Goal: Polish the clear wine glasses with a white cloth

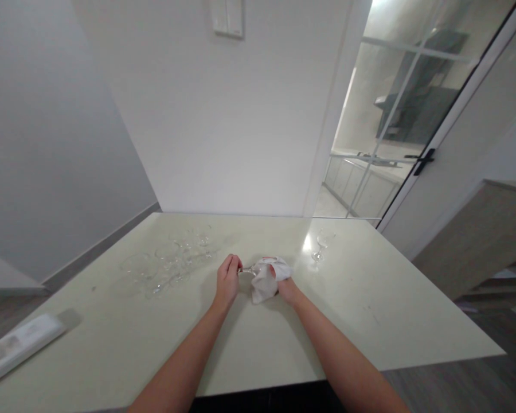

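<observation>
Two bare forearms reach out from the near edge over the pale cream tabletop [370, 321] and meet around its middle. The left hand [227, 279] is curled shut, its fingers pinching the thin stem of a clear stemmed glass [246, 269] that lies sideways between the hands, held above the surface. The right hand [286, 287] is closed around a crumpled white cloth [264, 281], which is bunched over the bowl end of that glass, so most of the bowl is hidden; a touch of red shows at the top of the cloth.

To the left and slightly farther off, a cluster of clear stemmed glasses [167, 261] stands on the tabletop, close together; how many is hard to tell because they are transparent. To the right of the hands, well apart from the cluster, a single clear wine glass [321, 244] stands upright. At the near left edge lies a flat white rectangular object [17, 344], too blurred to identify. Beyond the far edge is a white wall, and on the right a glass-panelled door with a black handle [423, 160].
</observation>
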Tool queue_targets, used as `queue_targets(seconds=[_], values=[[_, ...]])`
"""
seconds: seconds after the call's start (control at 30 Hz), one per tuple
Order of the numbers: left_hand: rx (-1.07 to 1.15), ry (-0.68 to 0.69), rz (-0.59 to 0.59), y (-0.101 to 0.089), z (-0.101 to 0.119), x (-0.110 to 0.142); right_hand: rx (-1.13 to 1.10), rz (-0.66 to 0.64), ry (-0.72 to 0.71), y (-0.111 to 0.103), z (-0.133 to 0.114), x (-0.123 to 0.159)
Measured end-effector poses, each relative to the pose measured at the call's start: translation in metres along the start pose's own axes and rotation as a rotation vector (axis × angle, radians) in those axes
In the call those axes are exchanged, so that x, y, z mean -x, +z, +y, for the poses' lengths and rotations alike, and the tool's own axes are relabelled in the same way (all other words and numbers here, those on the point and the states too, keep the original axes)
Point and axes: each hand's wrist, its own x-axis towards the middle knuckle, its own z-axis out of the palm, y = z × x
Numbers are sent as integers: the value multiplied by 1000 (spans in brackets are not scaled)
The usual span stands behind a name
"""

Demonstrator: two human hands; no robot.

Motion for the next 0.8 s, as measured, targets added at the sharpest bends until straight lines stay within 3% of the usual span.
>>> queue_targets(seconds=[0.33,0.63,0.8], values=[[-11,-76,-6,2,-1,-2,121,-10,-55,-2,-6,1],[-62,-129,-79,4,0,-2,5,61,116,2,-17,7],[-41,-111,-34,3,2,-1,67,9,-28,2,-13,5]])
